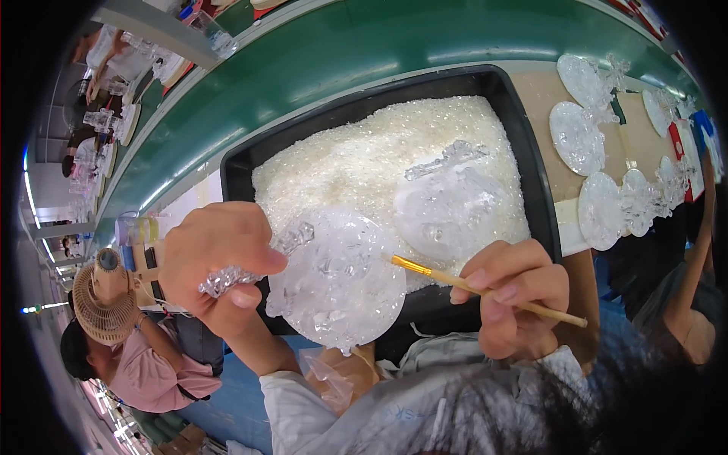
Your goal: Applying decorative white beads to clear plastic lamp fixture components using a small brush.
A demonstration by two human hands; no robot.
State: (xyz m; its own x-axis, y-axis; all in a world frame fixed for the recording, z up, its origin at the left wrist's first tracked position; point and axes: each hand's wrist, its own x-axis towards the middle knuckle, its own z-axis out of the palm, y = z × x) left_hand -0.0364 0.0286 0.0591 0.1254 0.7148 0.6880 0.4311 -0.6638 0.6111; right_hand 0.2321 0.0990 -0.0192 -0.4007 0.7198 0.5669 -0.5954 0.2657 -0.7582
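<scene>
My left hand point(220, 262) is closed around the clear, knobbly stem point(230, 280) of an ornament with a round, speckled clear disc point(337, 277). The disc tilts over the near part of the tray, in front of my body. In my right hand point(516, 296) is a slim paintbrush point(485, 290) with a pale wooden handle and gold ferrule, pinched between thumb and fingers. Its tip points left and lies close to the disc's right edge; whether they touch I cannot tell. A second disc ornament point(451, 208) lies on glittering clear granules point(334, 163) at the tray's right.
The granules fill a black tray point(540, 186). More clear disc ornaments point(578, 140) stand on cardboard to the right. Beyond the tray runs a green surface point(326, 76). A person in pink point(155, 356) sits at left near a woven fan point(105, 302); another person's arm point(690, 280) shows far right.
</scene>
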